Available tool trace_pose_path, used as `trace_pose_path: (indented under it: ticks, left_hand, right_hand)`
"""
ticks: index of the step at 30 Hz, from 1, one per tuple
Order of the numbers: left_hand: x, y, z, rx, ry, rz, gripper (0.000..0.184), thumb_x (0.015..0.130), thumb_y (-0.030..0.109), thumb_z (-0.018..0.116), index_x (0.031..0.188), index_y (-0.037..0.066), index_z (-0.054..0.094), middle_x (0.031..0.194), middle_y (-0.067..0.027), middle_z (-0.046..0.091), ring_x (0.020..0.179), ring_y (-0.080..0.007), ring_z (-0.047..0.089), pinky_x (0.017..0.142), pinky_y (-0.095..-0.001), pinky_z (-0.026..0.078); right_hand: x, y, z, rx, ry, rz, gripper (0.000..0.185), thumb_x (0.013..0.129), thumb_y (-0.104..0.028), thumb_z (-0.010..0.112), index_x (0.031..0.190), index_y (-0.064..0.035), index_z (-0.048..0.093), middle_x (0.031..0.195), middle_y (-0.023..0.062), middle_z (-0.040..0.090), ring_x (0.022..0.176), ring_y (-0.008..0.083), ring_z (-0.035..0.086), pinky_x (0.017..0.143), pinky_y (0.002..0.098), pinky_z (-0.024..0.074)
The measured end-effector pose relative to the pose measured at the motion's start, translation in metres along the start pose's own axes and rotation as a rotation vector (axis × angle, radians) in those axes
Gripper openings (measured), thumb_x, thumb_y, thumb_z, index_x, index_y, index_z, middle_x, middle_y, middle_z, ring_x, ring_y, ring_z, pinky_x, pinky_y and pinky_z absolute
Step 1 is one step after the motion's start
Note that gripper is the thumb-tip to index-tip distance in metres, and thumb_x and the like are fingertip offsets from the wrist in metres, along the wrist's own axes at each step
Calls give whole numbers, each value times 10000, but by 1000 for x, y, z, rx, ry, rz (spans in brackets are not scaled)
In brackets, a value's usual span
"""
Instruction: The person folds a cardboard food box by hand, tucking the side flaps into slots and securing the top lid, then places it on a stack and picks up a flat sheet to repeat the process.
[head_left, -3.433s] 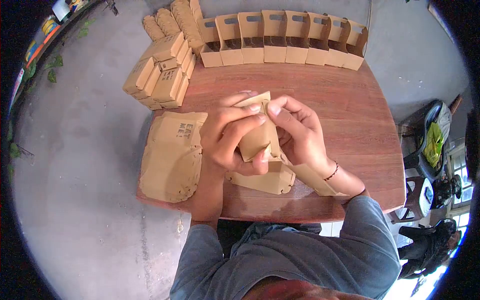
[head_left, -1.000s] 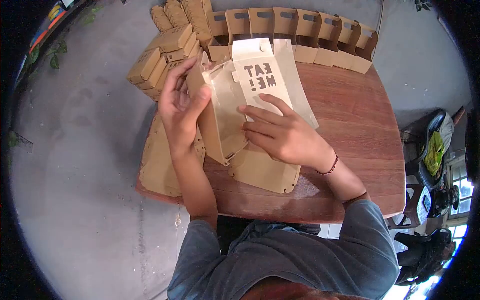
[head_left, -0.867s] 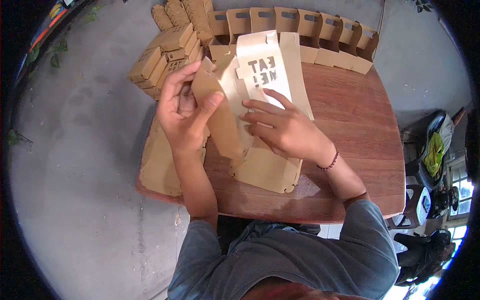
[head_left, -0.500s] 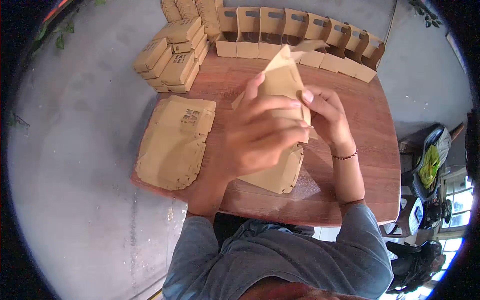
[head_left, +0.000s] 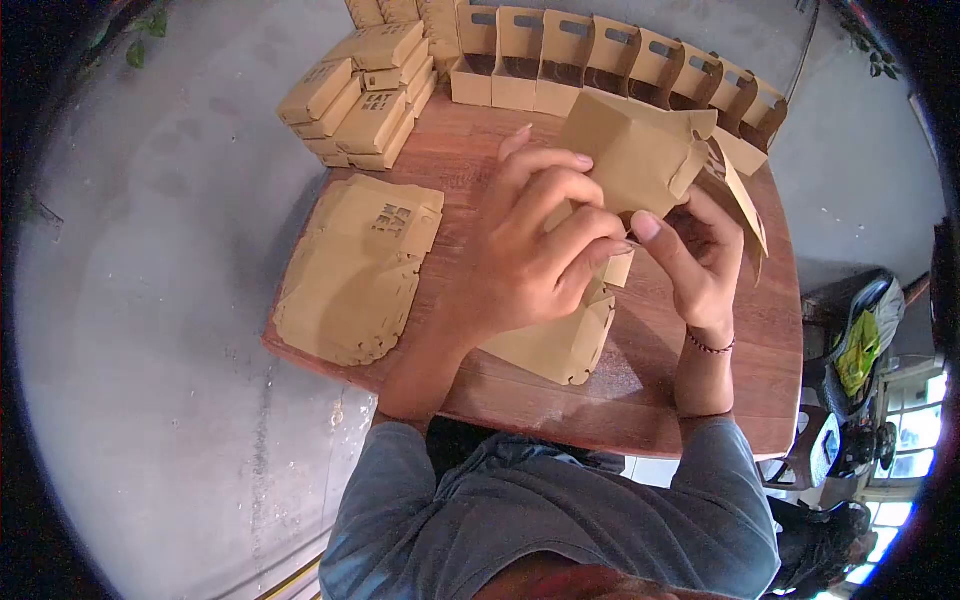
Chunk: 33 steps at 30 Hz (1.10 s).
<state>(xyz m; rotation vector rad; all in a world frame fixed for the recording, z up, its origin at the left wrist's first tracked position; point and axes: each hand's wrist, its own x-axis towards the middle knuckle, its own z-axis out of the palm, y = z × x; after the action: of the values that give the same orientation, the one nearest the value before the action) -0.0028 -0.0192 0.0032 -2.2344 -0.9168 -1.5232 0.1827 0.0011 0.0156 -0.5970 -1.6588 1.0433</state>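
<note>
Above the table, a partly folded brown cardboard box is held between my two hands, its lid flap hanging out to the right. My left hand grips its near left side with bent fingers. At the lower right corner, my right hand pinches the cardboard, thumb in front and fingers behind. Below them a flat cardboard blank lies on the table, partly hidden by my left hand. To the left is a stack of flat blanks, the top one cut with "EAT ME!".
Closed boxes are piled at the table's back left. A row of cardboard carriers with handle slots lines the back edge of the wooden table. A grey wall stands left and behind; a chair is at the right.
The box has turned and moved right, so its broad side and hanging lid flap now show. My right hand has shifted right along with it; my left hand keeps its hold.
</note>
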Motion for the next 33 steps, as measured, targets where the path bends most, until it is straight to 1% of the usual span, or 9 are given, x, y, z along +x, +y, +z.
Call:
trace_pose_path:
  ticks: [8,16,17,18,22,26,29,32,33]
  left_hand:
    - [-1,-4,-3,-47,34,-15,153,784,141,738,869,86,623,951,-68,568,1057,-322,568,969,-528,424]
    - [0,-5,-7,-56,34,-64,138,807,120,703,899,89,604,975,-68,558,1105,-329,554,986,-545,415]
    - [0,-7,-6,-50,35,-42,125,836,139,694,884,70,602,946,-85,556,1089,-336,561,952,-498,430]
    - [0,-8,-6,-43,36,-20,138,865,158,686,868,50,600,917,-101,554,1072,-343,568,917,-450,444]
    - [-1,-8,-4,-65,41,-20,140,865,157,685,870,47,600,920,-105,553,1077,-343,564,922,-451,442]
    - [-1,-7,-2,-69,55,-65,120,825,98,693,871,40,598,932,-117,550,1076,-336,561,935,-444,436]
    - [-2,-6,1,-138,92,-131,115,793,51,681,867,33,595,941,-124,549,1073,-327,559,939,-435,433]
    - [-1,-6,0,-212,126,-176,120,772,30,670,865,27,594,947,-128,548,1068,-318,558,936,-428,433]
    - [-1,-6,-1,-237,129,-185,124,766,27,668,866,25,594,947,-130,547,1064,-315,558,934,-427,434]
  right_hand:
    - [3,12,3,181,48,71,111,869,-61,744,908,6,665,862,37,696,785,77,643,698,215,520]
    - [3,14,7,332,-12,87,121,900,-3,671,1006,33,625,920,96,721,870,84,654,740,215,517]
    - [3,13,8,332,-10,86,121,900,-3,671,1006,33,625,920,96,721,870,84,654,740,215,517]
    - [4,12,9,324,-11,116,112,909,-15,665,1001,34,624,894,76,713,834,69,636,716,207,503]
    - [6,15,7,267,-48,190,91,932,-48,646,985,23,623,805,-2,665,707,27,551,647,181,441]
    - [5,13,11,192,-44,208,72,941,-52,632,981,4,612,812,-23,628,710,16,511,646,181,417]
    - [-1,18,19,283,5,102,74,942,-64,627,977,-7,595,869,1,628,776,36,532,676,213,440]
    - [-3,23,19,-32,5,-212,101,916,-64,640,955,0,573,867,90,625,780,161,596,695,291,471]
    - [-3,25,19,-32,7,-212,101,916,-64,640,955,0,573,867,90,625,780,161,596,695,291,471]
